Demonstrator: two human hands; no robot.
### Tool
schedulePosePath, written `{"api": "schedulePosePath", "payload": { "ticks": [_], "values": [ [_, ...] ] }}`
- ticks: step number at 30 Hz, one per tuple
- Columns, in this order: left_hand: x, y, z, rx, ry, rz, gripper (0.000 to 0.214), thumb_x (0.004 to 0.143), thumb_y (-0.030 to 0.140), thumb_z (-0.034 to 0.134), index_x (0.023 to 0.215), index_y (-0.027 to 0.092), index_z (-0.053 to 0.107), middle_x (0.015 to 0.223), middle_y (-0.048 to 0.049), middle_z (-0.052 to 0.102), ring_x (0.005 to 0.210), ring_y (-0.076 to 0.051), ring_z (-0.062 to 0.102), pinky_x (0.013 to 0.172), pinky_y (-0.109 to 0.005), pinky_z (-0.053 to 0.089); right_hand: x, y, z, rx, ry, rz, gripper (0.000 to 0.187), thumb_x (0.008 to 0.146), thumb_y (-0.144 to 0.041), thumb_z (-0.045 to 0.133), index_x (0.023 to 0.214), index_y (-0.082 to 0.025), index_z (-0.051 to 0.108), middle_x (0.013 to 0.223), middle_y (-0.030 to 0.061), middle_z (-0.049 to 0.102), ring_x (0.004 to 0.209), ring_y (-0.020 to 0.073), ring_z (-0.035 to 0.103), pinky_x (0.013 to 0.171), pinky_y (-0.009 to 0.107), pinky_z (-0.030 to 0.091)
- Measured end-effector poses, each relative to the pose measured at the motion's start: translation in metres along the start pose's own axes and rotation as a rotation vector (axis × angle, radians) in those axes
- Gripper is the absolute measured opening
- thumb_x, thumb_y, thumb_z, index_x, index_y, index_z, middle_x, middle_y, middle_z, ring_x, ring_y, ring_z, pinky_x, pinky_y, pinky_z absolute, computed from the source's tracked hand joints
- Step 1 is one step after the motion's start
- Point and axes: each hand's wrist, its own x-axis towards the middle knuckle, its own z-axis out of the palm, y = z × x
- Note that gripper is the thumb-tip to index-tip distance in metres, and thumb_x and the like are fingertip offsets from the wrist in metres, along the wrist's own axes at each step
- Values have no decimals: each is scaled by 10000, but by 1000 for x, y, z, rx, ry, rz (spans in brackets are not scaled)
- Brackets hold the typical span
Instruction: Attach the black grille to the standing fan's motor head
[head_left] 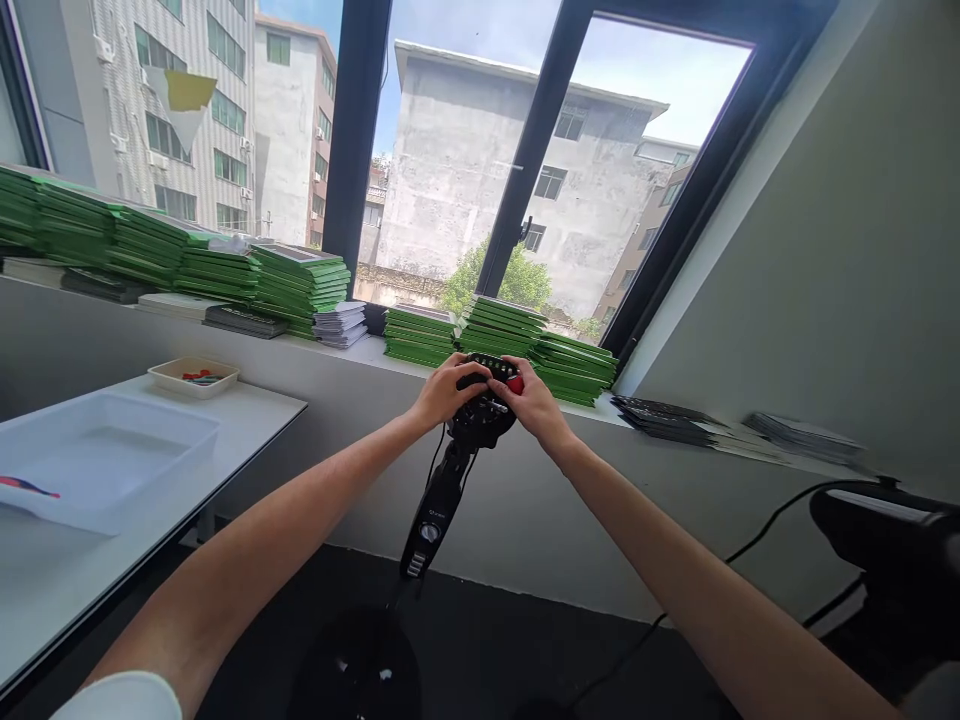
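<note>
both hands, left hand (pixel 444 392) & right hand (pixel 534 400), gripping rigid black controller head (pixel 486 385) on stand; prob light, holding it by sides.

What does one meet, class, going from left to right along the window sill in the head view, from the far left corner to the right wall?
Tall green stacks → small white pile of papers → lower green stacks, behind the left hand and right hand on the black device → flat dark sheets → grey sheets.

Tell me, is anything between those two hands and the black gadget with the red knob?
Nothing visible. The left hand and right hand already clasp the black handheld device with a red knob from either side, in front of the green stacks on the sill.
</note>
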Motion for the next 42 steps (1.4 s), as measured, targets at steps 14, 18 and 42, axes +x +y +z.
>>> {"api": "schedulePosePath", "payload": {
  "ticks": [14, 18, 42],
  "values": [
    [-3, 1, 5, -12, 45, -84, 184, 932, 310, 664, 1079, 282, 772, 1184, -51, 616, 1193, -239, 604, 1090, -390, 490, -19, -47, -13, 248, 478, -276, 316, 875, -536, 641, 778, -243, 574, 956, 67, 704, 681, 162, 572, 617, 323, 439],
    [-3, -4, 8, -41, 63, -84, 172, 932, 312, 665, 1060, 280, 774, 1190, -53, 623, 1222, -247, 589, 1103, -390, 480, -10, -88, -31, 578, 536, -423, 494, 924, -526, 544, 586, -261, 299, 474, -60, 302, 409, 102, 273, 405, 289, 225],
    [-3, -8, 7, -41, 57, -93, 162, 924, 293, 663, 1044, 286, 772, 1189, -56, 621, 1224, -256, 596, 1070, -382, 494, -11, -94, 13, 761, 346, -706, 438, 971, -346, 496, 571, -219, 371, 490, -72, 302, 408, 78, 331, 445, 250, 289]
  ]
}}
